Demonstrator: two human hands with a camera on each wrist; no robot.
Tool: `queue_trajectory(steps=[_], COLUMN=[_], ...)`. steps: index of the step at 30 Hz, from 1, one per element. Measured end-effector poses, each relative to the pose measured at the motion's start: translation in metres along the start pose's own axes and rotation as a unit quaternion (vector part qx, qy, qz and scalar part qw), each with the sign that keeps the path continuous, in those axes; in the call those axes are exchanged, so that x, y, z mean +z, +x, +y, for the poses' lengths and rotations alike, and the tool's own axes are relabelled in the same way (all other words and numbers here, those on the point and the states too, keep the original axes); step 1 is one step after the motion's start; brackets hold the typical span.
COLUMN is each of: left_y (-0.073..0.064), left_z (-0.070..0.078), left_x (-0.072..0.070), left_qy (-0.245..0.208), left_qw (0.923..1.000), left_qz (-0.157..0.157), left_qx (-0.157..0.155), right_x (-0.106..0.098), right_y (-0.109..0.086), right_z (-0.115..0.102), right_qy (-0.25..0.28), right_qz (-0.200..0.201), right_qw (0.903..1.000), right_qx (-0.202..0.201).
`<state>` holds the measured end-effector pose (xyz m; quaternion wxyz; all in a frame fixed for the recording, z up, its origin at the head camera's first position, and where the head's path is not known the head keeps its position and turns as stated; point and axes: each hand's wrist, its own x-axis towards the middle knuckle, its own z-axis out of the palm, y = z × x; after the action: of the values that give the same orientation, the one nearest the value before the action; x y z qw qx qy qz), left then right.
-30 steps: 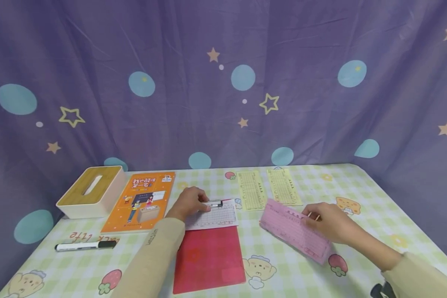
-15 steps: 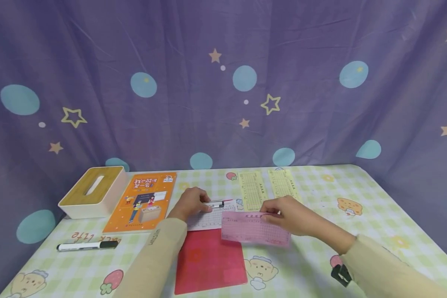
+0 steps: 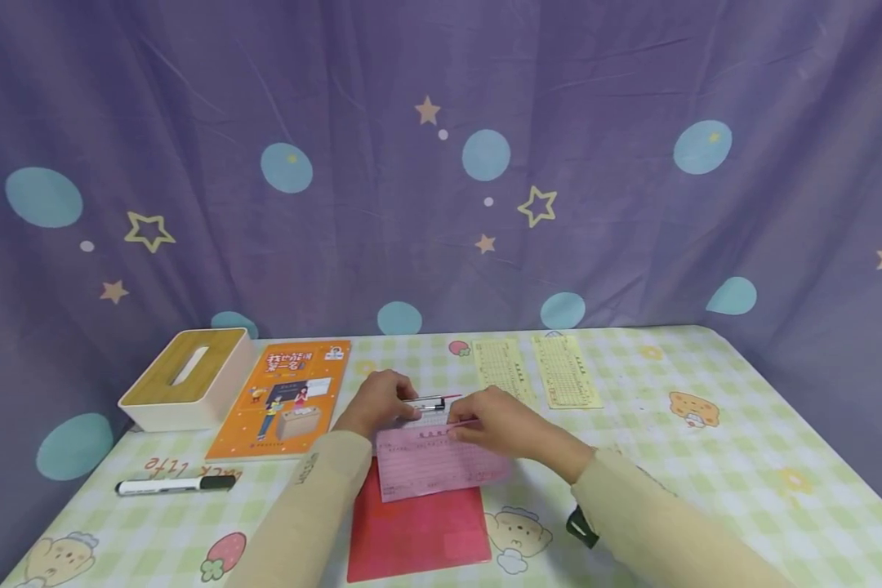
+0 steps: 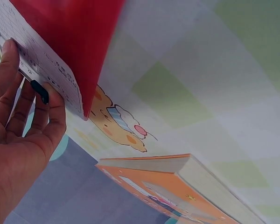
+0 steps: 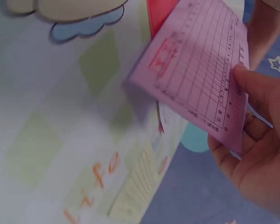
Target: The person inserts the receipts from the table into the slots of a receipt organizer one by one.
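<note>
My left hand (image 3: 382, 404) grips the metal clip (image 3: 434, 403) at the top of a red clipboard (image 3: 419, 539), its thumb and fingers bent round the clip in the left wrist view. Under the clip lies a white printed form (image 4: 44, 65). With thumb and fingers, my right hand (image 3: 500, 423) pinches the upper edge of a pink printed slip (image 3: 437, 469). The slip hangs over the clipboard in the head view and hides most of the white form there. Red stamp-like print shows on the slip in the right wrist view.
Two yellow printed slips (image 3: 567, 371) lie at the back of the table. On the left are an orange book (image 3: 282, 400), a tissue box (image 3: 191, 380) with a wooden lid, and a capped marker (image 3: 175, 485). A purple curtain (image 3: 338, 245) hangs behind.
My right hand has carried the pink slip leftward from the right side of the table to over the clipboard, turning it straighter. The left hand stays at the clip.
</note>
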<state>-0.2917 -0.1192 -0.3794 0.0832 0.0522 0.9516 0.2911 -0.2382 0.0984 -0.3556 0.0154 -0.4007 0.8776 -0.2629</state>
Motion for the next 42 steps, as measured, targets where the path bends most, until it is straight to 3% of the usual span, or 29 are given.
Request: queue_trajectory(steps=[12,19,26,32,39,42], left_y=[0.003,0.003,0.002,0.003,0.003,0.002], left_z=[-0.004,-0.004,-0.002,-0.002,-0.001,0.0], left_x=[0.0,0.001,0.001,0.003,0.004,0.003], left_qy=[0.024,0.029,0.019,0.015,0.009,0.006], left_qw=[0.9988,0.9986,0.9997,0.9999,0.9998,0.9999], left_qz=[0.017,0.019,0.007,0.007,0.004,0.004], left_qx=[0.04,0.041,0.016,0.001,-0.016,-0.013], right_x=[0.032,0.044,0.046,0.035,0.033,0.035], right_y=[0.03,0.036,0.034,0.024,0.011,0.008], right_z=[0.0,0.001,0.002,0.001,0.003,0.005], right_qy=[-0.048,-0.088,-0.069,-0.066,-0.066,-0.05], right_qz=[0.002,0.03,0.046,0.058,0.012,0.012], right_qw=[0.995,0.9835,0.9735,0.9697,0.9668,0.9674], right_qx=[0.088,0.155,0.213,0.228,0.247,0.248])
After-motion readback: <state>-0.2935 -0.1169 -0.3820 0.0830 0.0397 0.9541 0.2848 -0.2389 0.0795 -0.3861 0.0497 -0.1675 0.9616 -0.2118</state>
